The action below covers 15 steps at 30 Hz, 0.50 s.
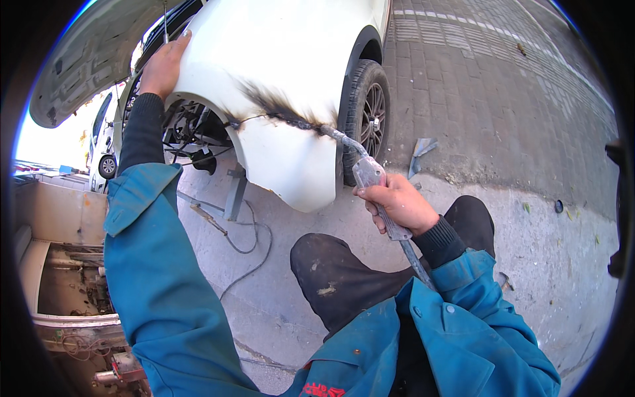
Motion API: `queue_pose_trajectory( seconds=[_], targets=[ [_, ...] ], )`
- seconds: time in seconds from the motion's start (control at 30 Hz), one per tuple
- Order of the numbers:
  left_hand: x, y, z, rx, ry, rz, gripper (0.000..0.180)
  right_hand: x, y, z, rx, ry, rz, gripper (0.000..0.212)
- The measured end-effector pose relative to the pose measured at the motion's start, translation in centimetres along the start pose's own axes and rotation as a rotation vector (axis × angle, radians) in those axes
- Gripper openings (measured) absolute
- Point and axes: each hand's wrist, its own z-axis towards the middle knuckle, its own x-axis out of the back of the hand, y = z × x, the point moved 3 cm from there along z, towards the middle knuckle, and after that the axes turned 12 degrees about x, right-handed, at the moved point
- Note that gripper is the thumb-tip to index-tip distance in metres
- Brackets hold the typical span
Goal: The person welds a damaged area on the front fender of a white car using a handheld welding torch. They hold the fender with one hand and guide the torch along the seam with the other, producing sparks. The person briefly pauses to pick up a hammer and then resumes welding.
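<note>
Head view: right hand (402,204) wrapped around the torch (368,173), nozzle at the charred line (281,112) near the right edge of the white panel (288,159); left hand (164,66) on its upper-left edge, presumably for bracing, pinch indeterminable.

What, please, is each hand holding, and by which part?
The right hand grips the torch by its handle. The left hand touches the panel at its edge; whether it grips cannot be told.

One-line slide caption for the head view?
Right hand holding a torch at a scorched line on a white car panel, left hand at its edge.
</note>
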Motion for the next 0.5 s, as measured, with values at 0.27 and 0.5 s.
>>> queue_pose_trajectory(
  seconds=[0.27, 0.5],
  targets=[
    [-0.06, -0.22, 0.11, -0.004, 0.002, 0.009, 0.082, -0.02, 0.02, 0.07, -0.001, 0.001, 0.002, 0.021],
    [-0.13, -0.32, 0.37, -0.01, -0.014, 0.017, 0.081, -0.12, -0.11, 0.09, 0.012, 0.008, 0.019, 0.019]
  ],
)
